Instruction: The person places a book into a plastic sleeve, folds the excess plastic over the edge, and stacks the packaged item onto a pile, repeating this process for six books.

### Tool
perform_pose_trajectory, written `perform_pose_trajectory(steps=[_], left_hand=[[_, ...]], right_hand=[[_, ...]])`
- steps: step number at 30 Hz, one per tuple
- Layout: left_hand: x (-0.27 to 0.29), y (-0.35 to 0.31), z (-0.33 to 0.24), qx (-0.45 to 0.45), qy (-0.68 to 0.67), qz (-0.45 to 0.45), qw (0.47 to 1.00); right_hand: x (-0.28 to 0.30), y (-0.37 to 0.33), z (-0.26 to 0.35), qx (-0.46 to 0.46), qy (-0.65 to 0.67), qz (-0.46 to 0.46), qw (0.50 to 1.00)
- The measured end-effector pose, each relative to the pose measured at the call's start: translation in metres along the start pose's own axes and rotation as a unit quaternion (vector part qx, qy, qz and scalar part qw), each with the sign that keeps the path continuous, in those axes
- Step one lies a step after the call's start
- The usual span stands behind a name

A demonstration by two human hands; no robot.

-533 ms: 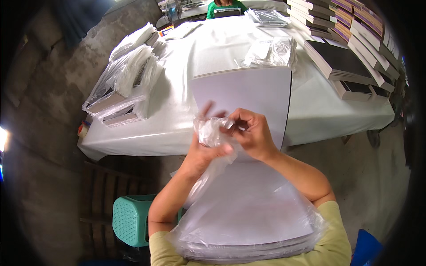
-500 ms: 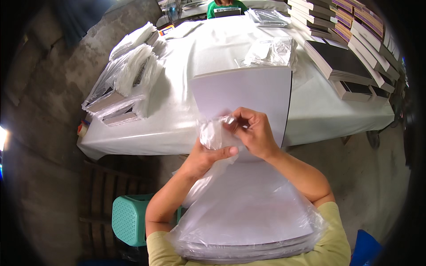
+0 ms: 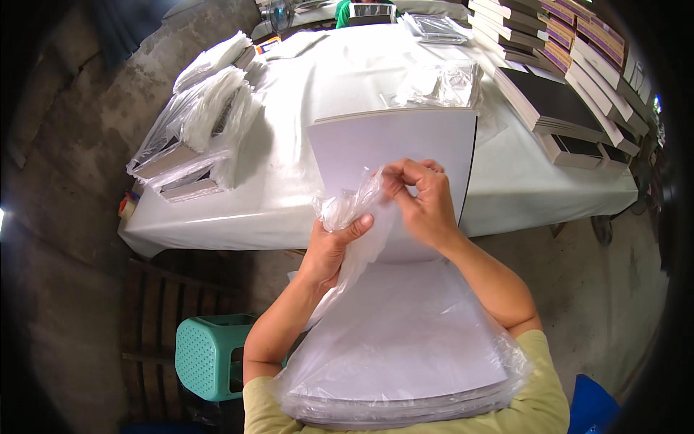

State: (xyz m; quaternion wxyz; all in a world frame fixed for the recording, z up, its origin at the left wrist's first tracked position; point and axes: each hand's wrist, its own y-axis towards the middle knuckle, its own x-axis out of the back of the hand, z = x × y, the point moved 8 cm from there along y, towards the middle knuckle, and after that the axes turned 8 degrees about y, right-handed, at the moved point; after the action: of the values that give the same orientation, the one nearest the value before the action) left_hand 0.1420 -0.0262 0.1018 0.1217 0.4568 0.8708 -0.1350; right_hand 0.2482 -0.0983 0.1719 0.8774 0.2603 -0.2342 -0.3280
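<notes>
My left hand is closed around a bunched clear plastic bag, thumb laid across it. Fingertips of my right hand pinch the upper edge of the same plastic and draw it up to a point. Behind both hands a large white-faced book with a dark right edge leans against the table front; its lower part is partly covered. On my lap rests a thick wrapped stack with a white top, in clear plastic. The bunched plastic trails down toward the left side of this stack.
The table has a white cover. Plastic-wrapped books stand at its left, loose plastic bags lie mid-right, and black-covered books are stacked right. A green stool stands at lower left. A person in green sits opposite.
My right hand has risen slightly, pulling the plastic's edge upward and stretching it away from my left hand. The left hand still grips the bunched plastic.
</notes>
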Motion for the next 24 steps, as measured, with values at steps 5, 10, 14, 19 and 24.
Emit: perform_pose_trajectory(steps=[5,10,14,19,24], left_hand=[[0.006,0.0,0.004,0.033,-0.063,-0.014,0.997],[-0.003,-0.001,-0.003,-0.013,0.022,0.051,0.998],[0.034,-0.01,-0.01,-0.048,-0.073,-0.172,0.981],[0.176,-0.057,-0.084,-0.29,0.271,-0.396,0.828],[0.132,-0.061,-0.112,-0.357,0.446,-0.368,0.734]], right_hand=[[0.009,0.003,0.015,0.086,-0.062,-0.013,0.994],[-0.003,0.008,0.02,0.008,0.169,0.089,0.982],[0.015,0.011,0.0,-0.071,0.171,0.078,0.98],[0.071,0.006,-0.035,-0.153,0.218,-0.03,0.963],[0.063,-0.005,-0.048,-0.186,0.17,-0.006,0.968]])
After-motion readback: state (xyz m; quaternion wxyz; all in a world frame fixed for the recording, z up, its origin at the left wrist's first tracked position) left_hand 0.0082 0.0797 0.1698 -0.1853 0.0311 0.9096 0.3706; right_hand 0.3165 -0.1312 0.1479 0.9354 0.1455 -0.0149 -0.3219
